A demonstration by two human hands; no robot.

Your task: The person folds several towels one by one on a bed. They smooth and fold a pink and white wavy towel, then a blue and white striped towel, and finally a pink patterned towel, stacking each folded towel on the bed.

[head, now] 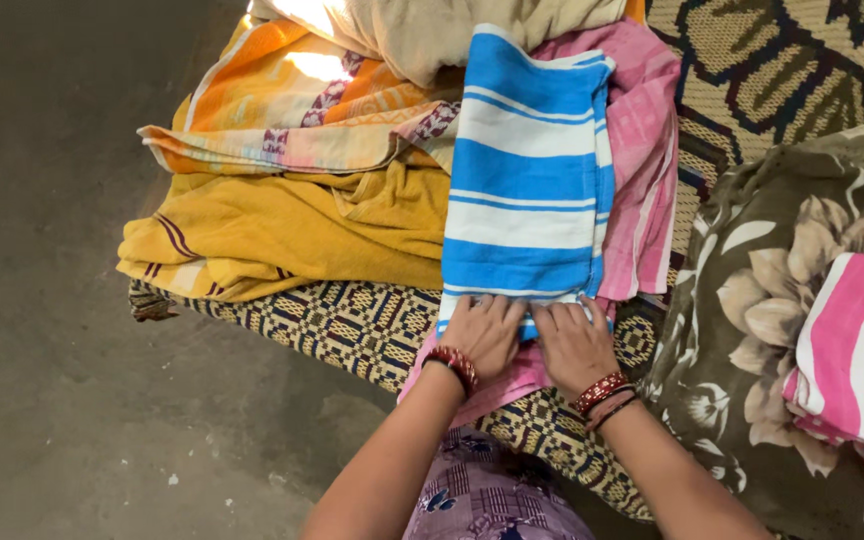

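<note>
The person's purple patterned garment (pixel 487 495) is nearest to the camera, and both forearms reach forward from it. The left hand (pixel 482 332) and the right hand (pixel 573 340) lie side by side, palms down and fingers flat, pressing on the near edge of a folded blue and white striped cloth (pixel 527 170). Neither hand grips anything; the fingers are only spread a little on the fabric. Both wrists carry red bangles (pixel 454 364). The striped cloth lies on top of a pink checked cloth (pixel 644 160), which comes out under the hands. Both rest on a woven mat (pixel 342 320) with a dark and yellow pattern. To the left lie a yellow cloth (pixel 282 225) and an orange one (pixel 282 105), and a beige cloth (pixel 432 30) is behind. To the right is a brown flowered blanket (pixel 762 290) with a pink and white striped cloth (pixel 857 350) upon it.
</note>
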